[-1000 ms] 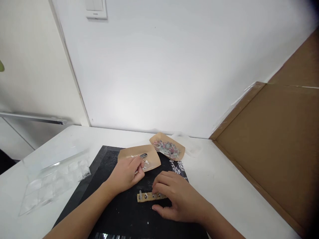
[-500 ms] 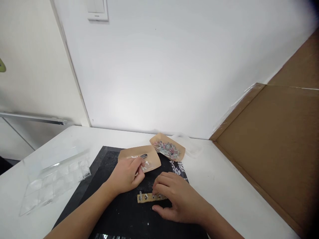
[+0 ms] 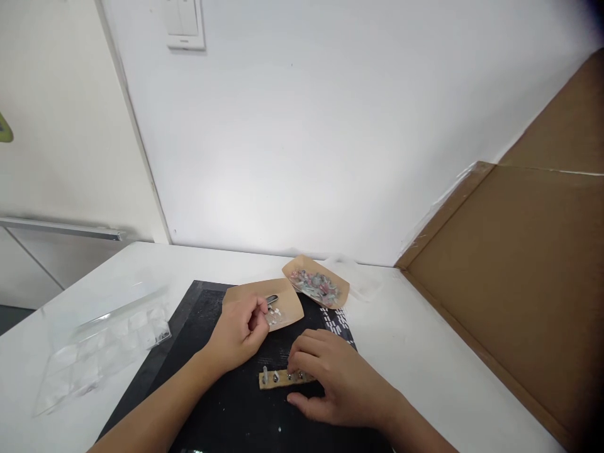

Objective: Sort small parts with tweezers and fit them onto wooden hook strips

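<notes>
My left hand hovers at the near side of a brown paper tray, its fingers curled together. Whatever the fingertips hold, if anything, is hidden. A small metal tool and tiny white pieces lie in the tray. My right hand reaches over a tan strip on the black mat. Its fingers bend down at the strip's right part, with the thumb apart. Small dark knobs line the strip, and a clear piece stands upright at the left end.
A second paper tray holds many coloured bits behind. At left lies a clear compartment box. A cardboard panel borders the table on the right, and the white wall rises behind.
My left hand has drawn back slightly toward me and left, its fingers more curled, uncovering more of the white pieces. My right hand stays over the strip. The view has tilted slightly.
</notes>
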A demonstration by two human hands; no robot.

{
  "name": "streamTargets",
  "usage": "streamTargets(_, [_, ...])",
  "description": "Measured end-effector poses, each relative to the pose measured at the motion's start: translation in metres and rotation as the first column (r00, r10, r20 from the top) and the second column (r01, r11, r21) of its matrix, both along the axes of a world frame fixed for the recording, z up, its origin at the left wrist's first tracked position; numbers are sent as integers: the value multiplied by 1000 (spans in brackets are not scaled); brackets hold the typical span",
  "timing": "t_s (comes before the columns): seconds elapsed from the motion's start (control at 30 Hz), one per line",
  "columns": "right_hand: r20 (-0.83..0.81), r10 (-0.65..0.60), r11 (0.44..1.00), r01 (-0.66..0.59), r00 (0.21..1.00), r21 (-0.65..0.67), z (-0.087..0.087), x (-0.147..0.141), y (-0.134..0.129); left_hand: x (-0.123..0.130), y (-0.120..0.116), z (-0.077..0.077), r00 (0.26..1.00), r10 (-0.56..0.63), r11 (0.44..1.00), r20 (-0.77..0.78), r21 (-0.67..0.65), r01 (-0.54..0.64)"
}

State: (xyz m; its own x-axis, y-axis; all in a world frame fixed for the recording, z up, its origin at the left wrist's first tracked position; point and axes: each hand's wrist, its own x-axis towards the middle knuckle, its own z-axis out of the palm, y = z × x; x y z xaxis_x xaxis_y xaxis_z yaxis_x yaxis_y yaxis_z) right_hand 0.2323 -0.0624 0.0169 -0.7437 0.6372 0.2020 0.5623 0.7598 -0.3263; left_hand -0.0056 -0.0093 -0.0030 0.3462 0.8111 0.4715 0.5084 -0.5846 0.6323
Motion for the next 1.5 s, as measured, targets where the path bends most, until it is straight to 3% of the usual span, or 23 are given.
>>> streamTargets(0.2, [-4,-1,1000,1,1000,-4,-1,0,0,6,-7,2,988,-8,995,157,-93,23])
streamTargets(0.37, [-5,-1,1000,1,1000,2,-1,1,1,10,-13,4,946,-49,978,319,-176,110])
streamTargets(0.63, [-91,15,992,-3,996,128,2,-2,1,17,-24,-3,791,-113,869,602,-326,373])
streamTargets(0.77, [-264,-7,974,67,965,218,3,-6,-2,21,-34,1,761,-178,832,624,-318,455])
streamTargets(0.93, [-464,-9,964,131,886,232,1,-8,-5,23,-47,8,751,-247,805,612,-302,511])
streamTargets(1.1, [-481,3,965,123,876,230,0,-9,-5,26,-51,7,718,-256,782,647,-297,547])
streamTargets(1.33, [-482,30,964,103,876,246,-3,-8,-3,31,-51,6,590,-234,712,773,-277,646])
streamTargets(1.5, [-512,2,959,143,859,244,-2,-7,-4,31,-53,5,602,-241,722,761,-274,635])
